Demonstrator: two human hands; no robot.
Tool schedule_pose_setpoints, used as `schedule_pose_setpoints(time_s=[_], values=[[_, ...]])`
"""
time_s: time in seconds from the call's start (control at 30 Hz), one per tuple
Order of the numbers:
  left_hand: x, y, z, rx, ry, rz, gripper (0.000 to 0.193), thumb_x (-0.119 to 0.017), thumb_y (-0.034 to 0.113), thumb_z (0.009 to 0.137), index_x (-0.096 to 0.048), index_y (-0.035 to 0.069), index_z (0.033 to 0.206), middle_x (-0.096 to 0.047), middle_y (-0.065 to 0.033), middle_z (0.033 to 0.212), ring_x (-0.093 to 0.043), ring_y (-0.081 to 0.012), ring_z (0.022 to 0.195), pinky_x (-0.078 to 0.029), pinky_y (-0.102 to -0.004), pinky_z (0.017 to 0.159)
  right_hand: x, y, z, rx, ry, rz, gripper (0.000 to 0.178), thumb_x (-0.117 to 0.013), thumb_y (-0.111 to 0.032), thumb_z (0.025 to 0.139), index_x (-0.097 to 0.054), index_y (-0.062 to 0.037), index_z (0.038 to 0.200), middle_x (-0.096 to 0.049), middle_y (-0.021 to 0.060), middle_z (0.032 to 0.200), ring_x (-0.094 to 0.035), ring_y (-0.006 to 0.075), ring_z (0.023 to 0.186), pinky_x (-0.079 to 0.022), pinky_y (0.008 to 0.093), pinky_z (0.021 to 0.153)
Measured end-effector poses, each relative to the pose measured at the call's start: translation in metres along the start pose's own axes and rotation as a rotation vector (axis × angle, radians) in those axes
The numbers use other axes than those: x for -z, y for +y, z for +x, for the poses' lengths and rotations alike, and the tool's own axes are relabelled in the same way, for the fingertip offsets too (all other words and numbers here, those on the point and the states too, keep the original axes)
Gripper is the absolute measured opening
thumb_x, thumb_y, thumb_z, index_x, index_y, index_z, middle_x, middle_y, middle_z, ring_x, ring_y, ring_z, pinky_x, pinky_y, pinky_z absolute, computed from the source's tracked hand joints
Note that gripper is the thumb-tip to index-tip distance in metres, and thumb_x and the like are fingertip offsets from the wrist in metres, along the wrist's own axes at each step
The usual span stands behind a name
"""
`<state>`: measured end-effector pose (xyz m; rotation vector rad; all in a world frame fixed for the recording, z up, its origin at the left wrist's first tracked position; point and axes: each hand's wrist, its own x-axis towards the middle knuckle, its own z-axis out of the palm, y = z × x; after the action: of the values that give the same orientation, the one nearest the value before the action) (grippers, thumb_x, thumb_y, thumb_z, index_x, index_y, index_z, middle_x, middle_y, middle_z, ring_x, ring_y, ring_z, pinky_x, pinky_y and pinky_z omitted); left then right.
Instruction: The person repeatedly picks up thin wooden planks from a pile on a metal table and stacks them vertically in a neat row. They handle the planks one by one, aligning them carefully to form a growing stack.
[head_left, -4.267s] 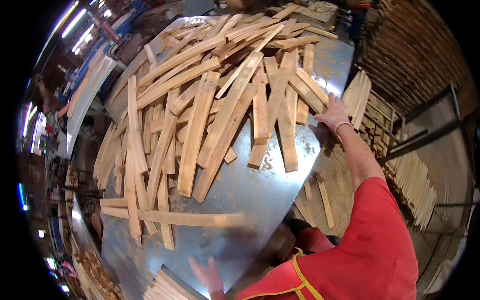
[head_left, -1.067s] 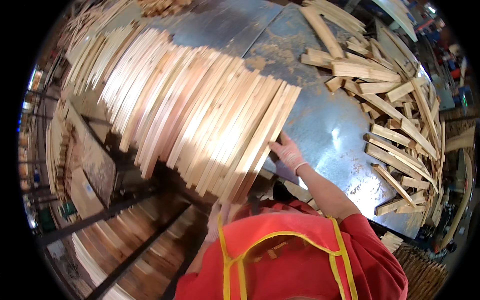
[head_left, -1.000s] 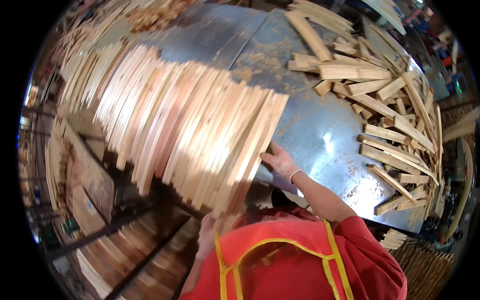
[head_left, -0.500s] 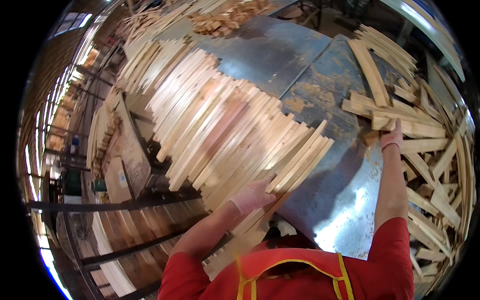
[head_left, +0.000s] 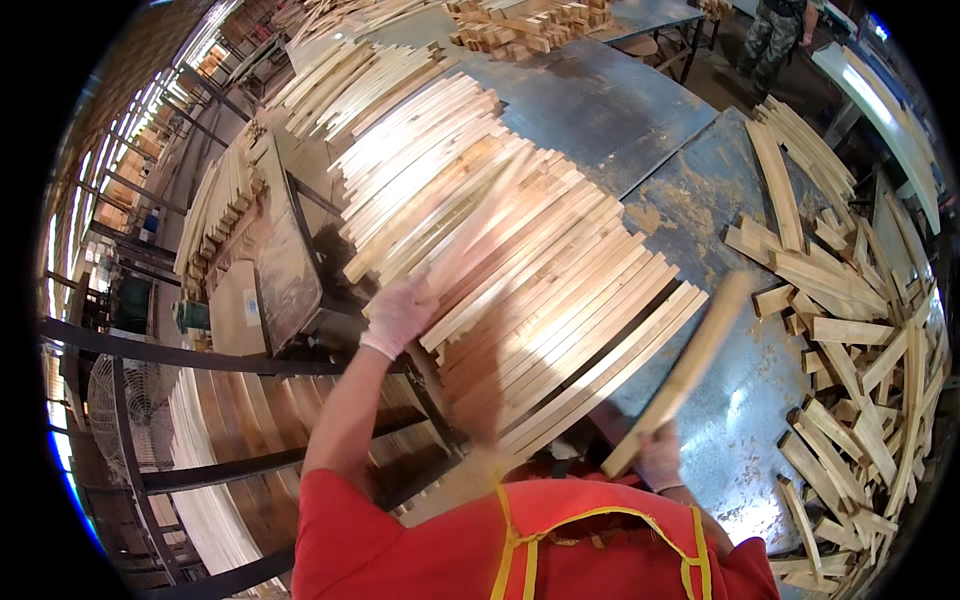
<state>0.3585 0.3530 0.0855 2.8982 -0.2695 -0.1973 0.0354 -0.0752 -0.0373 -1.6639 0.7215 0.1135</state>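
A row of pale wooden strips (head_left: 570,290) lies side by side on the blue-grey metal table (head_left: 625,130). At the row's left edge my left hand (head_left: 400,312), in a pale glove, is closed round the end of a wooden strip (head_left: 482,225), which slants across the others and is blurred by motion. My right hand (head_left: 658,460), also gloved, is close to my body and grips another wooden strip (head_left: 695,355) near its lower end. That strip points up and away over the table, its far end blurred. A dark gap shows between strips near the row's right side.
A jumbled heap of wood offcuts (head_left: 850,420) fills the right side. Stacked wood blocks (head_left: 530,25) stand at the far end. A black metal rack (head_left: 240,465) with boards is at lower left, near a fan (head_left: 130,390). A person in camouflage trousers (head_left: 772,45) stands far right.
My right hand has come from the offcut heap towards my body, bringing a wooden strip. My left hand has moved left and away from the row's near right strips and now holds a slanted strip.
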Motion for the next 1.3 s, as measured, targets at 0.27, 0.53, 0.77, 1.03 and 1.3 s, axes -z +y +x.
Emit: schedule_pose_setpoints(time_s=[0.27, 0.53, 0.77, 1.03, 1.3], values=[[0.032, -0.099, 0.09, 0.104, 0.009, 0.22, 0.049, -0.064, 0.051, 0.093, -0.075, 0.015, 0.125, -0.075, -0.0212, 0.109, -0.072, -0.0425, 0.101, -0.056, -0.0522, 0.09, -0.083, -0.079, -0.01, 0.064, -0.531, -0.531, 0.073, -0.067, -0.043, 0.096, -0.044, -0.0046, 0.153, -0.066, 0.0281, 0.135, -0.064, 0.0443, 0.125, -0.051, 0.0483, 0.107], [-0.026, 0.053, -0.007, -0.33, 0.205, 0.151, 0.083, -0.075, 0.031, 0.096, -0.037, 0.004, 0.164, -0.052, -0.0249, 0.155, -0.05, -0.0454, 0.139, -0.04, -0.0534, 0.117, 0.073, -0.048, 0.013, 0.061, 0.082, -0.563, 0.071, -0.072, -0.036, 0.089, -0.052, -0.0052, 0.149, -0.067, 0.0259, 0.134, -0.064, 0.0441, 0.123, -0.053, 0.0484, 0.105], [-0.083, 0.17, -0.114, -0.774, 0.0, -0.019, 0.084, -0.085, 0.022, 0.082, -0.05, 0.008, 0.157, -0.06, -0.0231, 0.147, -0.057, -0.0435, 0.132, -0.045, -0.0534, 0.113, 0.329, -0.001, 0.014, -0.278, 0.598, -1.201, 0.039, -0.065, -0.014, 0.092, -0.066, -0.0081, 0.13, -0.074, 0.0164, 0.122, -0.07, 0.0362, 0.117, -0.055, 0.0456, 0.096], [-0.108, 0.299, -0.158, -0.96, -0.315, -0.012, 0.083, -0.088, 0.025, 0.078, -0.053, 0.005, 0.151, -0.06, -0.0223, 0.145, -0.056, -0.0442, 0.132, -0.045, -0.0533, 0.111, 0.365, -0.025, 0.022, 0.014, 0.229, -1.279, 0.027, -0.068, -0.017, 0.092, -0.075, -0.0113, 0.117, -0.078, 0.0134, 0.101, -0.076, 0.0345, 0.096, -0.059, 0.0467, 0.08], [-0.181, 0.447, -0.182, -0.994, -0.192, 0.024, 0.097, -0.088, 0.044, 0.074, -0.048, 0.001, 0.151, -0.059, -0.0227, 0.14, -0.055, -0.0435, 0.133, -0.045, -0.0544, 0.11, 0.37, -0.077, -0.004, 0.568, 0.612, -0.988, 0.021, -0.072, -0.019, 0.079, -0.067, -0.0093, 0.097, -0.067, 0.0117, 0.098, -0.066, 0.0327, 0.099, -0.054, 0.0453, 0.088]])
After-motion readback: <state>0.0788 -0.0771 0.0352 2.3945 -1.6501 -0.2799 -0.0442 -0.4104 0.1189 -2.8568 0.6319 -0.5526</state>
